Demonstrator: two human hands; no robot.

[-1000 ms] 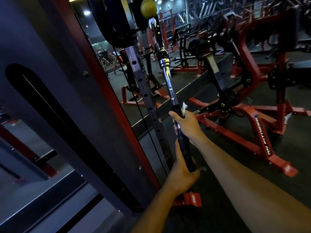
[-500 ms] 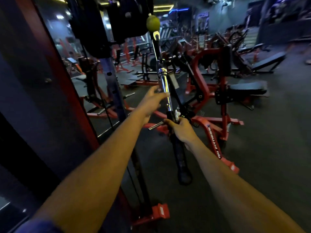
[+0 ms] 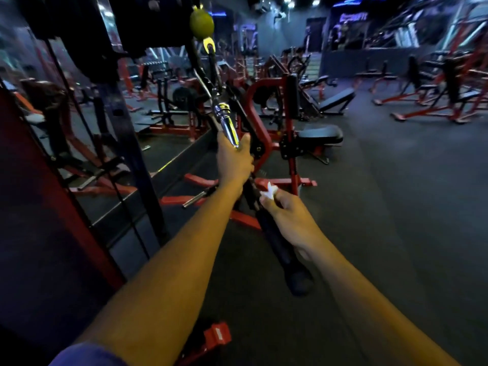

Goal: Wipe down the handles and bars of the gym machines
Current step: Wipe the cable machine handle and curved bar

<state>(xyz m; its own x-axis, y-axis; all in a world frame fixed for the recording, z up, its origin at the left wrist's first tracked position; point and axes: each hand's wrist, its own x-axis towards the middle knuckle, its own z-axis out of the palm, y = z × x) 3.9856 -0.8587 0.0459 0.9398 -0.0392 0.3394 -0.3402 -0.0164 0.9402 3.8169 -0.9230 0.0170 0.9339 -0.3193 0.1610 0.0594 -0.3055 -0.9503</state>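
Note:
A cable bar hangs from a yellow-green stopper ball at the top centre. Its chrome shaft runs down into a black rubber grip that ends low in the middle. My left hand grips the shaft just below the chrome part. My right hand is lower, against the right side of the black grip, and pinches a small white wipe between its fingers. Whether the wipe touches the bar I cannot tell.
The dark cable machine frame with red edging fills the left, its cable and perforated upright beside it. A red foot lies below. Red plate-loaded machines and benches stand ahead and right on dark rubber floor.
My left hand left the bottom of the black grip, rose and closed on the shaft below the chrome. My right hand with the wipe slid down onto the grip. The view swung right.

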